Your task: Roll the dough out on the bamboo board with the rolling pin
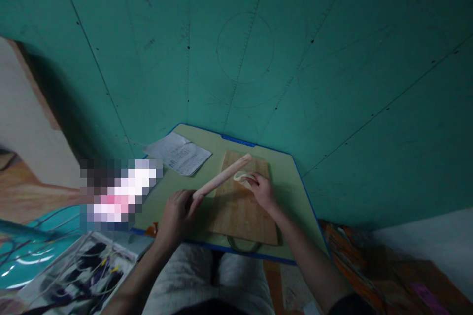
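Observation:
My left hand (pixel 180 214) is closed around the near end of a plain wooden rolling pin (pixel 223 175), which slants up and to the right. Its far end is raised over a wooden cutting board (pixel 244 216). In my right hand (pixel 264 192) a thin, pale piece of dough (pixel 242 176) is pinched at its edge, above the board and just beside the pin. The dough bends slightly, and my fingers hide part of it. Nothing else lies on the visible part of the board.
A small yellow-green table (pixel 295 206) with a blue edge carries the board, against a green wall (pixel 244 49). Creased printed paper (pixel 181 155) lies at its back left. A box of cables (pixel 88 270) stands at lower left, beside a pixelated patch. Brown cartons (pixel 399 275) are at lower right.

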The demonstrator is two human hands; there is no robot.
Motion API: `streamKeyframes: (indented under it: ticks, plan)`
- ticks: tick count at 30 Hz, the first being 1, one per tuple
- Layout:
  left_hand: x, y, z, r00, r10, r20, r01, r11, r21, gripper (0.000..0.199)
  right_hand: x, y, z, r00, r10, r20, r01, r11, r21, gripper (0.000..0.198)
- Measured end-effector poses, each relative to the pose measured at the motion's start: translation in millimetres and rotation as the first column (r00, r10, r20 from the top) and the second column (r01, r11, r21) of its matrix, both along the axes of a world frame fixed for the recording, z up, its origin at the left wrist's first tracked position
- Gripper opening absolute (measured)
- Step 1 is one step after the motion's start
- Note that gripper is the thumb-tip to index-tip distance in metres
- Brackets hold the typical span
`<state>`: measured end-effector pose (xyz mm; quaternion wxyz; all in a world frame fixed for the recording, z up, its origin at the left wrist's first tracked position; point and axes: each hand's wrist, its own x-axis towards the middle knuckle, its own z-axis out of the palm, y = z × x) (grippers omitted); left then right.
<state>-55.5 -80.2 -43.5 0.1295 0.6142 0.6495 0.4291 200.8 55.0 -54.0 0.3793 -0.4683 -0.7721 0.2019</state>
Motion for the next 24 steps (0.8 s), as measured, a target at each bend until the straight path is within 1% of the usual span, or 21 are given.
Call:
streamKeyframes:
  ticks: [5,9,13,18,24]
  plan:
    - [-1,0,-0.9,1.0,0.017,-0.004,-0.018,0.999,-0.031,0.045,-2,-3,7,0.993,-0.029,-0.118,0.022,0.998,-0.059,0.027]
    - [-1,1,-2.2,1.0,-0.001,0.012,0.001,1.0,-0.008,0.047,-7,-8,13,0.985,-0.045,-0.168,0.028,0.995,-0.1,0.027]
    - [-1,2,-2.7,1.0,0.017,0.005,-0.017,1.0,-0.007,0.049,-10,-10,18,0.971,-0.061,-0.231,0.033,0.992,-0.124,0.03]
    - [0,1,-0.7,0.999,0.026,0.023,-0.025,0.999,-0.03,0.049,-7,-6,20,0.96,-0.089,-0.265,0.054,0.989,-0.139,0.033]
    - [0,0,0.7,0.999,0.019,0.03,-0.019,1.0,-0.016,0.05,-4,-4,19,0.951,-0.135,-0.279,0.095,0.984,-0.153,0.035]
